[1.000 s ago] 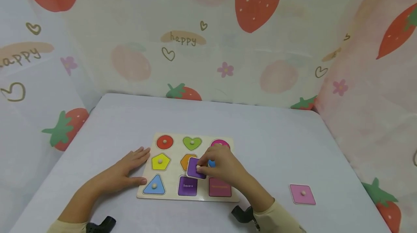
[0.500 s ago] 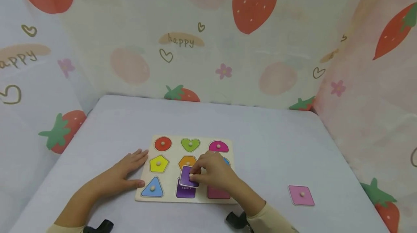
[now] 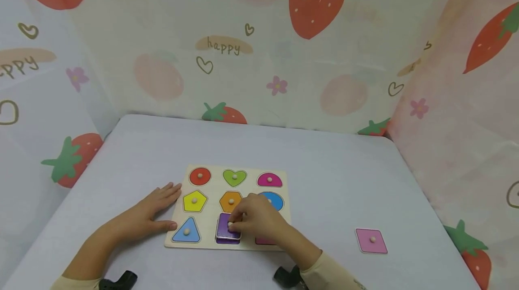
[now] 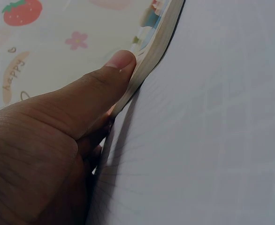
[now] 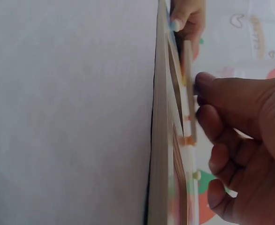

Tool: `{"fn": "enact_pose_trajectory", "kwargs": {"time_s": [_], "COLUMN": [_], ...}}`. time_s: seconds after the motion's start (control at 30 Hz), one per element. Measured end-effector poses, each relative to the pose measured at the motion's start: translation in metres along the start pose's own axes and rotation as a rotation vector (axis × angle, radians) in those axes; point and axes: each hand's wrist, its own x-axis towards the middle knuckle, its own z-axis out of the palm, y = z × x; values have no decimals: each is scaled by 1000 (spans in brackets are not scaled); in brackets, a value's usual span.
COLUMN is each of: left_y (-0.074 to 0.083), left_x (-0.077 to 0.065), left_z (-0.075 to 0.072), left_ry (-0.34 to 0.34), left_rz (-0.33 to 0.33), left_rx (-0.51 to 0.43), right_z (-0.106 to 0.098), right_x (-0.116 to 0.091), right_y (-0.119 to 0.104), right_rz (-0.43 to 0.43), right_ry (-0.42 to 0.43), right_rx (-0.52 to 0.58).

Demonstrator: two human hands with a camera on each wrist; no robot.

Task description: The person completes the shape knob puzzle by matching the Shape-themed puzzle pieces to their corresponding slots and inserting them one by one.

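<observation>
A wooden shape puzzle board [image 3: 208,218] lies flat on the table. My right hand [image 3: 259,218] pinches the knob of a purple square piece [image 3: 225,224], which is just above the purple square recess in the front row and covers most of it. In the right wrist view the square piece [image 5: 190,89] appears edge-on, raised off the board [image 5: 163,140]. My left hand [image 3: 152,215] lies along the board's left edge with fingers extended, its thumb [image 4: 114,70] touching the rim. The front-right pink recess [image 3: 265,241] is partly hidden by my right hand.
A pink four-sided piece [image 3: 371,241] with a knob lies on the white table [image 3: 324,182] to the right. Several other knobbed pieces, such as the blue triangle [image 3: 187,231] and yellow pentagon [image 3: 194,201], sit in the board. A strawberry-print curtain [image 3: 227,87] encloses the table.
My right hand has carried the purple square piece left and towards me, from over the board's middle onto the square recess. My left hand has stayed at the board's edge.
</observation>
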Motion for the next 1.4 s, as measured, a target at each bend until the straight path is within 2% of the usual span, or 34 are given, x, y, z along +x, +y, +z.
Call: {"fn": "enact_pose_trajectory", "kwargs": {"time_s": [0.37, 0.9, 1.13, 1.4], "left_y": [-1, 0, -3, -2], "left_x": [0, 0, 0, -1], "left_z": [0, 0, 0, 2], "left_ry": [-4, -3, -1, 1], "left_rz": [-8, -23, 1, -7], "left_rx": [2, 6, -3, -26], "right_z": [10, 8, 8, 8], "right_x": [0, -3, -2, -4], "right_y": [-3, -5, -6, -5], "right_rz": [17, -14, -3, 5], "right_ry": [-26, -42, -43, -46], "right_rx": [-36, -69, -79, -63]}}
